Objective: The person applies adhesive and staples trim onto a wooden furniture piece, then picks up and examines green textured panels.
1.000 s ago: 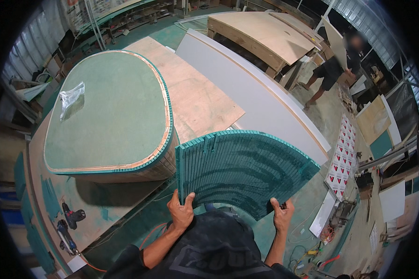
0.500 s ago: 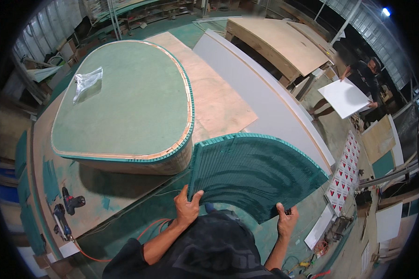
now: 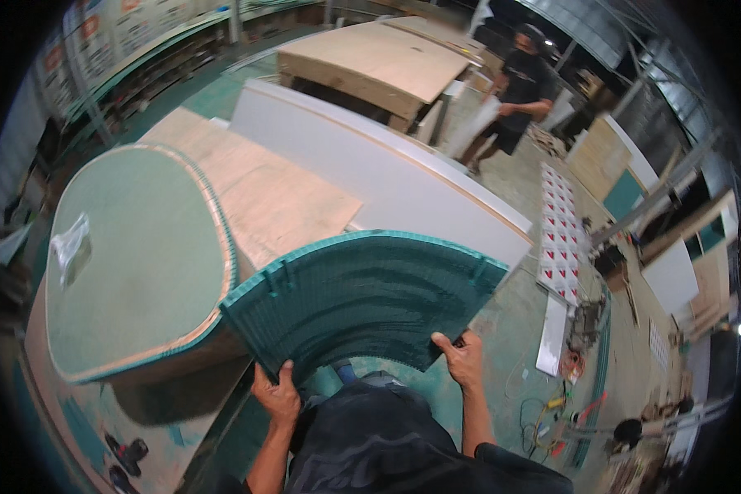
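A curved, ribbed teal panel (image 3: 370,288) hangs in front of me, held up in both hands with its ends bowed. My left hand (image 3: 277,395) grips its lower left corner, thumb on the near face. At the lower right corner my right hand (image 3: 463,356) is closed on the edge, thumb on top. The fingers behind the panel are hidden. To the left stands a rounded drum-like piece (image 3: 140,255) with a pale green top and a teal slatted rim; the panel's left end overlaps its edge in view. A crumpled clear plastic bag (image 3: 72,247) lies on that top.
A plywood sheet (image 3: 255,189) and a long white panel (image 3: 370,169) lie beyond. Farther back is a wooden worktable (image 3: 379,62). Another person (image 3: 522,90) stands there with a white board (image 3: 474,128). A power drill (image 3: 128,451) lies lower left; cables (image 3: 543,420) cross the floor at right.
My view has turned right, so the drum-like piece sits farther left. Both hands still hold the teal panel. The other person has tipped the white board from flat to nearly edge-on.
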`<state>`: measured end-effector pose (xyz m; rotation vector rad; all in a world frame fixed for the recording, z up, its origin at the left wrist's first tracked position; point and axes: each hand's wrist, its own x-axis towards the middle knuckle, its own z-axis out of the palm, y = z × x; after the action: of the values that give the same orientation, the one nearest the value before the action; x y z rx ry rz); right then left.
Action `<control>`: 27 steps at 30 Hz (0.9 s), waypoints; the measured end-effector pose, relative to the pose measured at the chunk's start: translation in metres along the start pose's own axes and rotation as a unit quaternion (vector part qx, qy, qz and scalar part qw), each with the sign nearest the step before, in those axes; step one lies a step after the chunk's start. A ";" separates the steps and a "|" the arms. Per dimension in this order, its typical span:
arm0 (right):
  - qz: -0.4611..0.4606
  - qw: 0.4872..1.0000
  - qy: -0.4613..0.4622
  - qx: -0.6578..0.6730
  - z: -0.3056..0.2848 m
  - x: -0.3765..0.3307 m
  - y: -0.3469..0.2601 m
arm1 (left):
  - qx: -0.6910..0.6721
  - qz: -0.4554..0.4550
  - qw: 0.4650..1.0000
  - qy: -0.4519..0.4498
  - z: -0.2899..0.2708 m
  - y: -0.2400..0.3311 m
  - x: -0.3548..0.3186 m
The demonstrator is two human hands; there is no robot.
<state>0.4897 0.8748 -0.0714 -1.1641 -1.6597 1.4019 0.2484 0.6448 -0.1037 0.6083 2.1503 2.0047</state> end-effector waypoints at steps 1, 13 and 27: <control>-0.001 1.000 0.020 0.000 0.001 0.000 -0.002 | -0.035 -0.004 0.999 0.006 0.004 0.000 0.000; -0.056 0.992 -0.057 -0.093 -0.014 0.016 -0.026 | 0.044 0.027 0.994 -0.091 0.005 0.013 0.054; 0.008 0.995 -0.068 -0.078 -0.047 0.100 -0.027 | 0.073 -0.253 0.893 -0.366 0.064 0.008 0.158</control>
<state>0.4881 0.9842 -0.0413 -1.1913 -1.8878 1.4102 0.1300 0.7641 -0.0759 0.6070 1.7393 1.1012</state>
